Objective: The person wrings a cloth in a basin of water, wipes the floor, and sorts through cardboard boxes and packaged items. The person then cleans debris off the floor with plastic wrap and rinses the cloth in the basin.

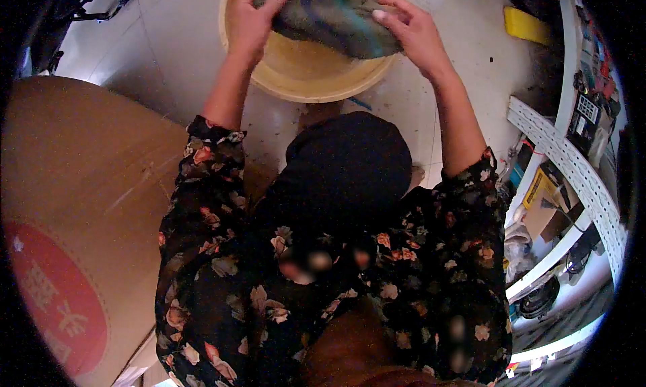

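Both left hand point(257, 20) and right hand point(418, 37) grip a striped cloth point(330, 20), long axis crosswise, dipping rightward, over a yellow basin point(306, 91) (the cardboard box point(87, 151) bears a red Chinese label point(57, 299), illegible).

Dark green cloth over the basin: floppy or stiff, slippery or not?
The dark green cloth likely flops: its edge curves between the left hand and right hand. Its matte surface suggests little slipping; wetness, hence weight, can't be judged.

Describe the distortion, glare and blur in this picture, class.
Head view: the white perforated strip bows, corners go black; head view: glare whitens the floor at upper left; head view: the dark cloth looks soft, small patches on the floral top are smeared.
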### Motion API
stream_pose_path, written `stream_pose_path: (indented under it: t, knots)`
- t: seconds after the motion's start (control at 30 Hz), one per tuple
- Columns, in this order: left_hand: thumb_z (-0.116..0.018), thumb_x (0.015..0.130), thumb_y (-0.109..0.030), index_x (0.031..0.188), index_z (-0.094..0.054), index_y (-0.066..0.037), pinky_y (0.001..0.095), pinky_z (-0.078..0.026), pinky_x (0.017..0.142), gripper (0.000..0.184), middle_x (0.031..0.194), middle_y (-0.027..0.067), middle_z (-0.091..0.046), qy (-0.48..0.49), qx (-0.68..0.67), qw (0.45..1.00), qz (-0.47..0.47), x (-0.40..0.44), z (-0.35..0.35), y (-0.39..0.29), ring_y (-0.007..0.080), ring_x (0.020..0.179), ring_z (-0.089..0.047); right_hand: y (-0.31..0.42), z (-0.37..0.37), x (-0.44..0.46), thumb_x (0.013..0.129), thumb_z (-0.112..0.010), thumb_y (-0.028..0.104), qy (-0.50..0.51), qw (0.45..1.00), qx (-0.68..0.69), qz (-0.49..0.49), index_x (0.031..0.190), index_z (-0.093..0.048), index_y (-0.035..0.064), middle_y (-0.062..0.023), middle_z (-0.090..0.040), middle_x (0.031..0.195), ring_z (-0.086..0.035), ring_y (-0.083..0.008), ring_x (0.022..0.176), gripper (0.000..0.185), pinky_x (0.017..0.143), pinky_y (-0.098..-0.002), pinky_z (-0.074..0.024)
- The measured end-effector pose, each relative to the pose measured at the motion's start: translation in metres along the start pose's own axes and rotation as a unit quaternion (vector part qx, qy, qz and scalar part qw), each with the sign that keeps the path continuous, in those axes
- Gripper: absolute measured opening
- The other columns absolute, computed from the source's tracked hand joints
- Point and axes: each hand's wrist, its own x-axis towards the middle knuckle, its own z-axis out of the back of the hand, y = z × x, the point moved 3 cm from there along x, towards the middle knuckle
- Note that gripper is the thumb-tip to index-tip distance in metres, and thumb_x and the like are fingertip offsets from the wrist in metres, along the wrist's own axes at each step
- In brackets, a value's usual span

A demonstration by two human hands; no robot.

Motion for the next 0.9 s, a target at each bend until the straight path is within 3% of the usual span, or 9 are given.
stream_pose_path:
  t: [0.13, 0.23, 0.33, 0.4, 0.47, 0.57, 0.7, 0.77, 0.9]
  knots:
    - [-0.071, 0.081, -0.035, 0.107, -0.059, -0.003, 0.0314, -0.049, 0.078, 0.043, 0.091, 0.009, -0.065, 0.007, 0.222, 0.973, -0.057, 0.017, 0.031, 0.002, 0.0175, 0.082, -0.062, 0.002, 0.016, -0.006, 0.088, -0.062, 0.03, -0.014, 0.995, 0.041, -0.094, 0.109, -0.066, 0.0074, -0.003, -0.063, 0.079, -0.056, -0.01, 0.071, 0.031, 0.066, -0.0266, -0.0493]
    - [-0.072, 0.078, -0.04, 0.122, -0.053, -0.005, 0.0356, -0.046, 0.09, 0.06, 0.112, 0.0178, -0.06, 0.053, 0.292, 0.955, 0.003, 0.023, 0.018, 0.015, 0.0251, 0.103, -0.059, -0.021, 0.003, 0.003, 0.091, -0.058, 0.03, -0.029, 0.992, 0.057, -0.113, 0.124, -0.056, 0.0091, -0.0063, -0.062, 0.106, -0.059, -0.0157, 0.093, 0.039, 0.079, -0.0302, -0.0496]
    - [-0.075, 0.071, -0.049, 0.139, -0.036, -0.009, 0.0449, -0.034, 0.104, 0.088, 0.136, 0.0237, -0.041, 0.097, 0.479, 0.807, -0.333, 0.029, 0.003, 0.046, 0.0359, 0.127, -0.04, -0.06, -0.028, 0.018, 0.086, -0.064, 0.035, -0.065, 0.987, -0.134, 0.051, 0.141, -0.037, 0.0111, -0.0185, -0.05, 0.129, -0.048, -0.0286, 0.12, 0.066, 0.1, -0.0392, -0.0386]
    - [-0.079, 0.065, -0.047, 0.141, -0.033, -0.012, 0.0466, -0.039, 0.099, 0.095, 0.136, 0.0196, -0.041, 0.06, 0.565, 0.77, -0.291, 0.024, -0.003, 0.087, 0.0353, 0.122, -0.043, -0.074, -0.053, 0.022, 0.082, -0.067, 0.037, -0.048, 0.969, -0.239, 0.033, 0.146, -0.021, 0.0121, -0.0249, -0.038, 0.137, -0.035, -0.036, 0.129, 0.083, 0.107, -0.0419, -0.0282]
    - [-0.082, 0.058, -0.049, 0.148, -0.016, -0.022, 0.0554, -0.035, 0.102, 0.115, 0.147, 0.0177, -0.022, 0.146, 0.593, 0.787, -0.088, 0.023, -0.01, 0.121, 0.0437, 0.128, -0.032, -0.09, -0.073, 0.031, 0.073, -0.071, 0.05, -0.031, 0.941, -0.336, 0.002, 0.149, -0.004, 0.016, -0.0305, -0.03, 0.142, -0.032, -0.0485, 0.129, 0.107, 0.11, -0.048, -0.0222]
    - [-0.08, 0.061, -0.049, 0.146, -0.022, -0.019, 0.0555, -0.039, 0.098, 0.108, 0.142, 0.0165, -0.032, 0.232, 0.702, 0.668, -0.086, 0.017, -0.031, 0.161, 0.0403, 0.126, -0.037, -0.129, -0.102, 0.045, 0.08, -0.068, 0.04, 0.034, 0.958, -0.267, -0.096, 0.149, -0.008, 0.0132, -0.0257, -0.029, 0.144, -0.035, -0.0419, 0.128, 0.095, 0.107, -0.0474, -0.0271]
    - [-0.075, 0.067, -0.03, 0.127, -0.049, -0.011, 0.0482, -0.048, 0.086, 0.068, 0.116, 0.0164, -0.055, 0.131, 0.438, 0.885, 0.082, 0.051, -0.02, 0.178, 0.0382, 0.116, -0.047, -0.105, -0.105, 0.032, 0.089, -0.055, 0.044, -0.015, 0.914, 0.304, -0.269, 0.146, -0.02, 0.0121, -0.0147, -0.037, 0.142, -0.04, -0.0323, 0.126, 0.074, 0.1, -0.0492, -0.0362]
    - [-0.071, 0.065, -0.023, 0.118, -0.056, -0.01, 0.0452, -0.047, 0.087, 0.056, 0.111, 0.0168, -0.056, 0.174, 0.359, 0.914, 0.066, 0.048, -0.03, 0.168, 0.0385, 0.113, -0.048, -0.12, -0.11, 0.04, 0.093, -0.047, 0.046, -0.006, 0.857, 0.439, -0.269, 0.143, -0.025, 0.0117, -0.0102, -0.039, 0.141, -0.042, -0.0274, 0.125, 0.065, 0.095, -0.0488, -0.0413]
    - [-0.067, 0.064, -0.02, 0.103, -0.063, -0.009, 0.0438, -0.041, 0.092, 0.04, 0.109, 0.0146, -0.055, 0.14, 0.416, 0.873, -0.214, -0.03, -0.075, 0.035, 0.0359, 0.107, -0.049, -0.087, -0.116, 0.04, 0.088, -0.046, 0.056, 0.029, 0.789, 0.562, -0.248, 0.116, -0.055, 0.0094, -0.0089, -0.061, 0.112, -0.06, -0.0269, 0.099, 0.055, 0.086, -0.0427, -0.0499]
